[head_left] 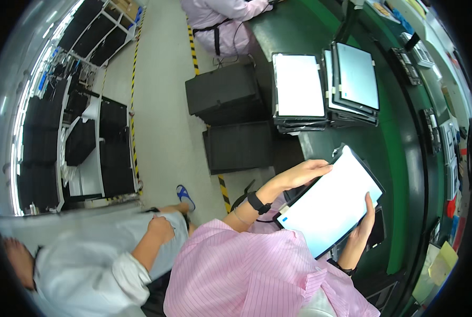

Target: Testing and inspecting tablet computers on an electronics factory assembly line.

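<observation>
A flat display panel (328, 203) with a bright white face and black edges is held tilted in front of me, above the near part of the green bench. My left hand (305, 174) is closed on its upper left edge, fingers over the rim. On the opposite long edge, my right hand (364, 224) grips the panel with the thumb on its face and the other fingers hidden behind. Beyond it, similar panels lie in two piles: a left stack (299, 87) and a right stack (356, 79), whose top panel sits slightly askew.
Black bins (222, 92) and a second dark bin (240, 148) stand left of the bench (392, 158). A person in pale clothing (103, 259) is close on my left; another in pink (225, 26) works at the far end. Shelving with black boxes (114, 148) lines the aisle.
</observation>
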Action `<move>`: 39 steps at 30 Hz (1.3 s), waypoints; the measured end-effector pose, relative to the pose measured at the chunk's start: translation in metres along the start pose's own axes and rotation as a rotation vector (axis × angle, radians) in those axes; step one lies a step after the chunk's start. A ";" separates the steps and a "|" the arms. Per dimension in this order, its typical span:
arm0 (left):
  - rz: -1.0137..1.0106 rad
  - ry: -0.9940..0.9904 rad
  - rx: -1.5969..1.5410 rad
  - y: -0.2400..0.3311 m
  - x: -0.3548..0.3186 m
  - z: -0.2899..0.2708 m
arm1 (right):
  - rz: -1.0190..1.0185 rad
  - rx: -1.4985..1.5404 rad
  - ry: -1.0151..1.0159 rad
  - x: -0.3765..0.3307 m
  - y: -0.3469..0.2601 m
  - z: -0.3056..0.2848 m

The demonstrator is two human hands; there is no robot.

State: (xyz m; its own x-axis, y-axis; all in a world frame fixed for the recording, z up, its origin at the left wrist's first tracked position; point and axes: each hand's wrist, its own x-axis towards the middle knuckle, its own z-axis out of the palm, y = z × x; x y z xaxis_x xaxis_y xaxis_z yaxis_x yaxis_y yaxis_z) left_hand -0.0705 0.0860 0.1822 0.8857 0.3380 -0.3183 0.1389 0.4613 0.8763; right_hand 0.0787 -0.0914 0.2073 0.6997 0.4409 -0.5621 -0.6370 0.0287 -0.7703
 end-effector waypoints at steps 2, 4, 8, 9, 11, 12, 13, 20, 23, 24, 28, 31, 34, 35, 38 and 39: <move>-0.007 -0.100 -0.107 -0.017 -0.012 -0.030 | 0.119 0.121 -0.013 0.004 0.005 -0.015; -0.006 0.054 -0.110 -0.051 -0.018 -0.079 | 0.079 0.085 0.059 0.007 -0.001 -0.031; -0.104 0.763 -0.128 -0.182 -0.014 -0.207 | -0.091 0.099 0.242 0.018 -0.018 -0.057; -0.289 0.959 -0.023 -0.223 -0.010 -0.243 | -0.142 0.088 0.332 0.021 -0.018 -0.060; -0.523 1.140 0.531 -0.307 0.002 -0.306 | -0.241 0.133 0.345 0.027 -0.011 -0.062; -0.681 1.092 0.630 -0.347 0.009 -0.332 | -0.278 0.074 0.421 0.030 -0.003 -0.062; -0.813 1.109 0.599 -0.384 0.017 -0.352 | -0.305 0.049 0.443 0.032 0.004 -0.061; -0.920 0.970 1.037 -0.509 0.049 -0.406 | -0.348 0.018 0.479 0.049 0.033 -0.079; -0.580 1.057 0.951 -0.488 0.022 -0.397 | -0.318 0.016 0.483 0.046 0.027 -0.087; -0.548 1.083 0.998 -0.469 0.002 -0.392 | -0.300 -0.011 0.482 0.042 0.024 -0.086; -0.337 1.235 0.918 -0.361 -0.103 -0.347 | -0.314 0.084 0.493 0.025 0.008 -0.070; -0.217 1.381 0.926 -0.252 -0.174 -0.292 | -0.336 0.211 0.507 0.011 -0.007 -0.051; 0.113 1.512 0.584 -0.132 -0.193 -0.247 | -0.308 0.484 0.418 -0.006 -0.016 -0.042; 0.246 1.490 0.505 -0.091 -0.186 -0.235 | -0.367 0.478 0.454 -0.013 -0.018 -0.043; 0.619 1.274 0.946 0.018 -0.131 -0.206 | -0.542 0.525 0.650 -0.037 -0.019 -0.067; 0.683 1.193 1.122 0.045 -0.105 -0.191 | -0.660 0.586 0.688 -0.039 -0.014 -0.078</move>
State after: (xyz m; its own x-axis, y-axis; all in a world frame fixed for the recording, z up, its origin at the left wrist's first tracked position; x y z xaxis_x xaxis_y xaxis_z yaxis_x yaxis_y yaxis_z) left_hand -0.2419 0.2277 0.1861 0.2081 0.8039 0.5572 0.5779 -0.5606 0.5931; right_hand 0.0856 -0.1790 0.2170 0.8713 -0.4014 -0.2821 -0.0019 0.5722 -0.8201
